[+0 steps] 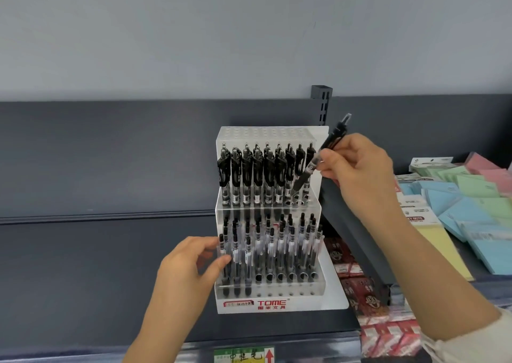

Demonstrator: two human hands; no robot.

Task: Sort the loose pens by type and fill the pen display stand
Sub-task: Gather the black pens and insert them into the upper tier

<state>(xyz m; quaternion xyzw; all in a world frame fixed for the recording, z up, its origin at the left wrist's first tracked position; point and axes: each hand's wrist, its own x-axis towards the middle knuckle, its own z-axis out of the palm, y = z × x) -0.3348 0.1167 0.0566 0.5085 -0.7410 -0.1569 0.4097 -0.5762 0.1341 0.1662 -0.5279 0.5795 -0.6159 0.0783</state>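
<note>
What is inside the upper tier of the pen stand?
Black pens stand upright in most holes of the upper tier; a few holes at its right end are empty. The right hand holds one more pen tip-down over them. Front pens partly hide the rear rows.

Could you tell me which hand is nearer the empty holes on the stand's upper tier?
Right. The right hand holds a pen just up-right of the empty holes; the left hand holds the stand at its lower left edge.
</note>
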